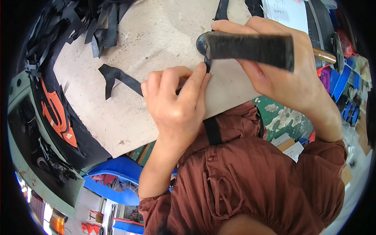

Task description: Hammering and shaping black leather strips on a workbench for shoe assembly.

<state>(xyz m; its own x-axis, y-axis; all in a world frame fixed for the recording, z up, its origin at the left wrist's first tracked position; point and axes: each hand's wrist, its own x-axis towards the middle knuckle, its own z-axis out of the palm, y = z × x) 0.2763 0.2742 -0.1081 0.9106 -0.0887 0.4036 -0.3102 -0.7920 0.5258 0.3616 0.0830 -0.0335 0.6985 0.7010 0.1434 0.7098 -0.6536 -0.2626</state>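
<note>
My left hand (176, 98) is bent over a black strip (127, 82), its fingers curled and pressing it onto the pale board (156, 43). The strip's forked end sticks out to the left of the hand, and a short dark piece shows past the index fingertip. My right hand (282, 74) is closed round a hammer (250, 49) with a dark head, raised just above and right of the left fingertips. Its rounded metal face points left, and a wooden handle end shows beyond the hand. What lies under the left palm is hidden.
Many black strips (105, 31) are heaped at the far left. Another dark strip (222, 9) lies at the far edge, beside white papers (288, 15). Orange cut pieces (58, 113) lie left of the board. A blue basin (113, 172) stands below, near an open metal drawer (70, 192).
</note>
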